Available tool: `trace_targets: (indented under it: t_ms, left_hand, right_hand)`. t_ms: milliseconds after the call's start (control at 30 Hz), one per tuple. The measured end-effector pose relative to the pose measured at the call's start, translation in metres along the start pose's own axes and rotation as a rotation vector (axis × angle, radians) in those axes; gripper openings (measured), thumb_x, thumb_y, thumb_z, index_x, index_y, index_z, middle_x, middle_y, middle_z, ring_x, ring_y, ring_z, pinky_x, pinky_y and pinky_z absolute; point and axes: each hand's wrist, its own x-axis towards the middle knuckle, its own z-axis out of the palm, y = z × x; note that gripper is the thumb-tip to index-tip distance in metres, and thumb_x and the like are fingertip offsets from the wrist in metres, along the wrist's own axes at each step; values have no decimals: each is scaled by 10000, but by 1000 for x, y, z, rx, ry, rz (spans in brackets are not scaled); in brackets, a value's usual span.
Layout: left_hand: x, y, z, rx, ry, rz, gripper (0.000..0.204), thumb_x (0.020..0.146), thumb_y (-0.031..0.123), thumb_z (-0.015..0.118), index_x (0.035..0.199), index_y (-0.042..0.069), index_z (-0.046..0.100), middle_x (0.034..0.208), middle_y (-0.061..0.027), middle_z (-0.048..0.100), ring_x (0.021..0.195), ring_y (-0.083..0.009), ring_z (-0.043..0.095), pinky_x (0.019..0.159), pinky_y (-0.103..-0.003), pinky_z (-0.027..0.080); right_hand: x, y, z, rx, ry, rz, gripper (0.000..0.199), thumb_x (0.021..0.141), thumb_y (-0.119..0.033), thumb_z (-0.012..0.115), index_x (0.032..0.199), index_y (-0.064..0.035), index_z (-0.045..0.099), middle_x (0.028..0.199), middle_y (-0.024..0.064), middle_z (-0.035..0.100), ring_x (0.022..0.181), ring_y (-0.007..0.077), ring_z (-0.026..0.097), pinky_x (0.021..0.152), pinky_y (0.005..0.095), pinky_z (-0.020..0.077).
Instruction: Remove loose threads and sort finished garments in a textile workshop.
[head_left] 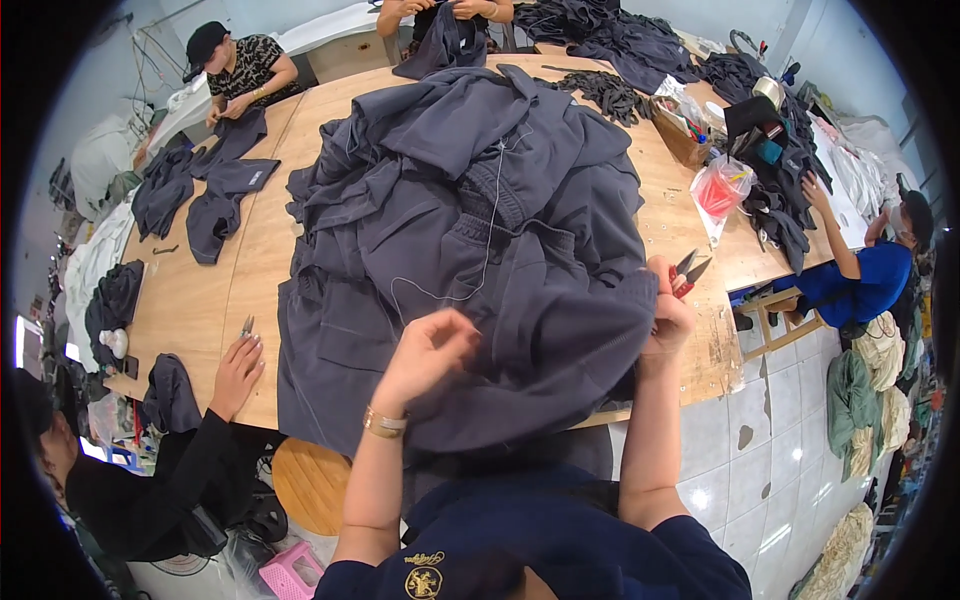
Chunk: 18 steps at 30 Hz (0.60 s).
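Note:
A large heap of dark grey garments (400,240) with gathered elastic waistbands covers the table in front of me. At the heap's right edge, my right hand (668,315) is closed around a pair of red-handled thread snips (686,274), blades pointing up and outward. That same hand grips the edge of a dark grey garment (570,340) stretched toward me. Over the front of the heap, my left hand (432,352) has its fingers curled together, slightly blurred; what they hold, if anything, cannot be made out. A loose pale thread (488,250) trails across the cloth.
A wooden table (255,290) runs under the heap. At left, a co-worker's hand (238,375) rests beside small snips. Other people handle garments at the far side and at right. A cardboard box (680,135) and a plastic bag with red contents (720,187) stand at right.

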Motion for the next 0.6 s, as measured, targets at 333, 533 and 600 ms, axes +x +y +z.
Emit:
trace_targets:
  t_ms: [333, 533, 600]
  left_hand:
    - [-31, 17, 15, 117, 181, 228, 108, 782, -8, 595, 886, 16, 589, 748, -37, 581, 751, -106, 562, 722, -263, 463]
    - [-36, 109, -57, 564, 907, 696, 110, 792, 41, 661, 880, 21, 597, 726, -33, 586, 663, -112, 540, 613, -238, 428]
    - [-23, 120, -62, 695, 1022, 764, 150, 779, 50, 678, 907, 21, 605, 747, -59, 601, 677, -153, 566, 627, -254, 441]
  right_hand:
    - [12, -28, 34, -25, -540, -305, 243, 592, -78, 572, 657, -155, 351, 633, -3, 447, 585, 170, 445, 542, 319, 351]
    - [91, -57, 102, -610, -101, -535, 250, 755, -29, 602, 625, -130, 413, 614, -36, 423, 522, 67, 375, 476, 224, 276]
    - [137, -64, 97, -896, -254, -432, 271, 809, -89, 644, 625, -110, 445, 580, -80, 420, 496, 46, 364, 458, 217, 275]
